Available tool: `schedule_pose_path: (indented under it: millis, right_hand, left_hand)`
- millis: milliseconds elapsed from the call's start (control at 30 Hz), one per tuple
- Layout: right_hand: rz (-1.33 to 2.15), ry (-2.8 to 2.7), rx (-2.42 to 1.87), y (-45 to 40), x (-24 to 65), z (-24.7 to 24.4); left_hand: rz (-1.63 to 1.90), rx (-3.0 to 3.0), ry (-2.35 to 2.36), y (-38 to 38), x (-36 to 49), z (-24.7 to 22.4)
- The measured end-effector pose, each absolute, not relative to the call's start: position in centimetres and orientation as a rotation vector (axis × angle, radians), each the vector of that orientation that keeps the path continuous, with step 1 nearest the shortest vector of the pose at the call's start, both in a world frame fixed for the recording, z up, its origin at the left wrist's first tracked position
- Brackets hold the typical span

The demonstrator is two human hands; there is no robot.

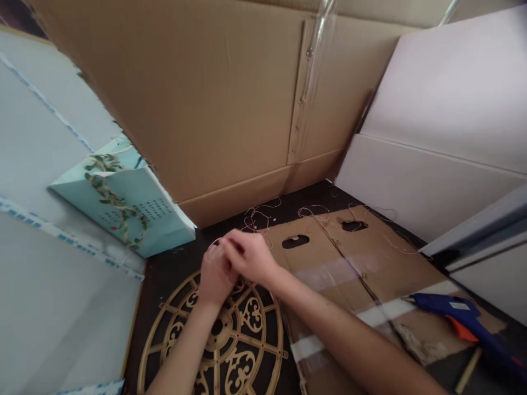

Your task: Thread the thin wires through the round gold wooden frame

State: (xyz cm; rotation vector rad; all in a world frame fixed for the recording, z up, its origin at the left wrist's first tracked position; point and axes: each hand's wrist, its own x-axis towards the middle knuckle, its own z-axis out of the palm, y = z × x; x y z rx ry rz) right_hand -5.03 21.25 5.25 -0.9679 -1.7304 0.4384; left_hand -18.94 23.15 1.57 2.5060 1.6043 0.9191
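Presently, hands: your right hand (pixel 251 258) lies over your left hand (pixel 214 277).
Grip: fingers closed together; what they hold cannot be told.
Thin wire (pixel 257 219): tangled just beyond your hands.
Below: gilt fretwork wheel (pixel 252 314).
Right: blue glue gun (pixel 448 308) on cardboard (pixel 329 258).

The left forearm (pixel 185 351) is running up from the bottom edge of the frame, left of centre, while the right forearm (pixel 349 334) is slanting in from the lower right. The left grip (pixel 214 277) is standing nearly upright just below mid-frame, its fingers (pixel 211 258) curling upward, and the right grip (pixel 249 257) is lying across it, touching it, its fingers (pixel 228 241) bending toward the upper left. Whether either is closing on anything is hidden.
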Motion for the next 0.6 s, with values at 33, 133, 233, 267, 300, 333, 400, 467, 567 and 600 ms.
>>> schedule_pose_path:
  millis: [33, 133, 233, 267, 300, 333, 400, 467, 567, 600]
  right_hand:
    - [0.592, -1.584, -1.001, 21.9, -4.6, 4.6]
    - [0.715, -1.408, -1.031, 23.6, -2.7, 3.6]
    - [0.744, -1.352, -1.024, 24.0, -1.1, 4.9]
    - [0.76, -1.348, -1.008, 24.0, -0.7, 5.9]
    - [0.783, -1.351, -0.976, 23.8, -0.4, 7.0]
    - [0.795, -1.369, -0.941, 23.5, -0.1, 8.3]
    - [0.856, -1.424, -0.913, 22.9, 0.6, 10.8]
    - [0.849, -1.519, -0.948, 22.2, 1.6, 12.8]
    - [0.905, -1.657, -1.011, 21.4, 4.0, 14.7]
    - [0.916, -1.71, -1.037, 21.1, 5.0, 15.0]
  left_hand:
    - [0.927, 2.463, 1.581, 23.2, -19.0, 1.6]
    - [0.97, 2.302, 1.557, 23.3, -19.2, 1.7]
    - [1.098, 2.171, 1.475, 22.6, -19.1, 2.0]
    - [1.139, 2.143, 1.421, 22.1, -18.9, 2.3]
    - [1.169, 2.113, 1.358, 21.6, -18.6, 2.7]
    - [1.181, 2.087, 1.287, 21.1, -18.2, 3.2]
    - [1.187, 1.902, 1.116, 20.0, -17.2, 4.4]
    - [1.168, 1.761, 1.07, 19.3, -16.4, 5.9]
    - [1.417, 1.598, 1.179, 19.4, -16.3, 8.6]
    - [1.506, 1.584, 1.205, 19.7, -16.6, 9.6]
